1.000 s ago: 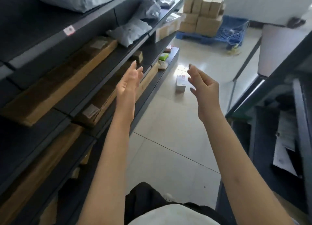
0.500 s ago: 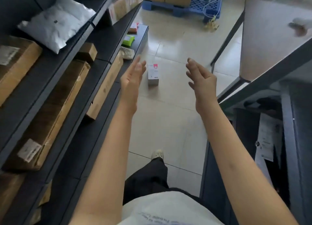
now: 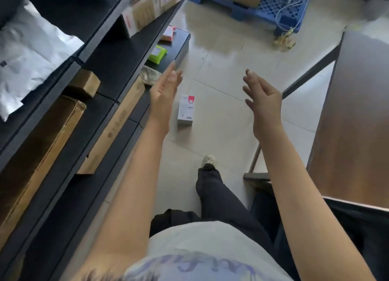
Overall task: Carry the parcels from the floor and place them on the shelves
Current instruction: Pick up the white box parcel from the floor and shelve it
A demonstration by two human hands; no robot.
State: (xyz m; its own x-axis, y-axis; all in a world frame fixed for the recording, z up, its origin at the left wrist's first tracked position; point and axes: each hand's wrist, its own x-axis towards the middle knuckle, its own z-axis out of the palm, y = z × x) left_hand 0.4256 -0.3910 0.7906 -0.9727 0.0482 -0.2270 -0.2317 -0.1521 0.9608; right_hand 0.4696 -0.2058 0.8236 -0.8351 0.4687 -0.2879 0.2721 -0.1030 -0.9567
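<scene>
A small white parcel box with a red corner (image 3: pixel 185 109) lies on the tiled floor ahead of me, between my outstretched arms. My left hand (image 3: pixel 163 95) is held above and just left of it, fingers straight and apart, holding nothing. My right hand (image 3: pixel 263 103) hovers to the right of the box, fingers spread, also holding nothing. The dark shelves (image 3: pixel 101 120) run along my left, holding long cardboard boxes (image 3: pixel 113 127), a small brown box (image 3: pixel 83 83) and white mail bags (image 3: pixel 27 55).
A green packet (image 3: pixel 157 55) and other small packets lie at the far end of the lowest shelf. A blue pallet (image 3: pixel 252 9) with cardboard boxes stands at the back. A brown table (image 3: pixel 355 116) with dark legs is on my right. My foot (image 3: pixel 209 161) is just behind the box.
The view has tilted down and moved forward along the aisle. The white box on the floor has come closer and now lies between my hands, which stay open and raised.
</scene>
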